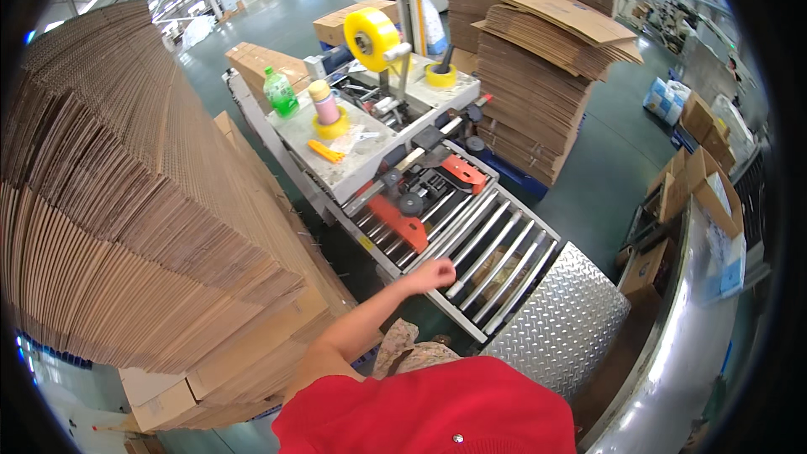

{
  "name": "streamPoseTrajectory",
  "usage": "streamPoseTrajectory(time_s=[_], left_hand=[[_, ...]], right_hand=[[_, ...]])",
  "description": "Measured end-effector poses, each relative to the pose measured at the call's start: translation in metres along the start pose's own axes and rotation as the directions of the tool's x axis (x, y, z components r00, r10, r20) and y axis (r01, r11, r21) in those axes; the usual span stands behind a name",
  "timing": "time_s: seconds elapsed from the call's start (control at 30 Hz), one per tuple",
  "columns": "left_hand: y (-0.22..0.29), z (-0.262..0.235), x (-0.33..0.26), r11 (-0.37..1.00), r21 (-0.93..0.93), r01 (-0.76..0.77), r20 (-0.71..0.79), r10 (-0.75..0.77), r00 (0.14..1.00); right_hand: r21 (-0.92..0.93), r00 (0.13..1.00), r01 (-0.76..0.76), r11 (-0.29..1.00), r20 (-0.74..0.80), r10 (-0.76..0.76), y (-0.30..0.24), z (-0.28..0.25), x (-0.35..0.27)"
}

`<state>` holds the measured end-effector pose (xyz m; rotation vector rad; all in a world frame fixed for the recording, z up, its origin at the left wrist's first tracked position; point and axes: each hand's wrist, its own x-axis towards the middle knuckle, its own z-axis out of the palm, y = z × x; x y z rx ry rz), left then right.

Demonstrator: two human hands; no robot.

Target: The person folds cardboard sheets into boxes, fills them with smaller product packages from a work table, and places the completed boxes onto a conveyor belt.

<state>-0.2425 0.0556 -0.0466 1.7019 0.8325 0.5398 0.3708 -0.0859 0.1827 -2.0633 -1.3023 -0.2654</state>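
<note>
My left hand (431, 276) hangs above the near left rail of the roller conveyor (504, 256), its fingers curled in and nothing showing between them. Just beyond it lie the orange side guides (403, 223) of a carton sealing machine (357, 155). A large yellow tape roll (371, 38) is mounted on top of that machine. On its white deck stand a green bottle (281, 94) and a pink bottle (323, 104) set in a small yellow tape roll (331, 124). A yellow-handled cutter (325, 151) lies close by. My right hand is out of the picture.
Tall stacks of flat cardboard boxes rise at my left (143, 193) and at the far right of the machine (538, 84). A diamond-plate metal sheet (559, 319) adjoins the rollers. At the right runs a shiny metal table (664, 353), with open cartons (706, 189) at its far end.
</note>
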Motion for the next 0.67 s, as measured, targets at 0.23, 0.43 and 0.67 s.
streamPoseTrajectory(time_s=[0.23, 0.43, 0.67], left_hand=[[0.03, -0.179, 0.054, 0.99, 0.003, -0.139, -0.725, 0.098, 0.681], [-0.008, -0.377, 0.088, 0.946, 0.294, -0.135, -0.949, 0.306, 0.08], [-0.037, -0.496, 0.13, 0.909, 0.253, 0.33, -0.966, 0.217, 0.141]], right_hand=[[-0.06, 0.734, -0.071, 0.996, 0.673, 0.093, -0.051, 0.137, -0.161], [-0.116, 0.211, -0.078, 0.99, 0.969, 0.13, -0.111, 0.18, -0.318], [0.037, 0.384, -0.091, 0.995, 0.923, 0.001, -0.169, 0.184, -0.276]])
